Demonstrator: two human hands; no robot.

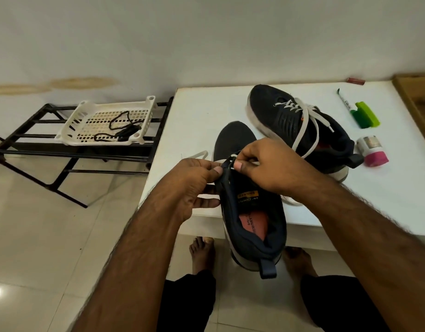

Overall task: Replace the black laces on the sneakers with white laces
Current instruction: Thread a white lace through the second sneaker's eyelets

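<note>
A dark navy sneaker (252,219) hangs half over the front edge of the white table (197,111), heel toward me. My left hand (194,185) grips its left eyelet flap between thumb and fingers. My right hand (264,164) pinches a white lace (201,155) at an upper eyelet; the lace's loose end trails left across the table. A second dark sneaker (290,123) lies behind it, threaded with a white lace (309,118). Black laces (122,130) lie in a white basket (86,109) to the left.
The basket rests on a black metal rack (39,149) beside the table. On the table's right side lie a marker (344,101), a green highlighter (366,115), a small pink-capped jar (373,152) and a red item (355,80). My bare feet (203,254) stand on the tiled floor.
</note>
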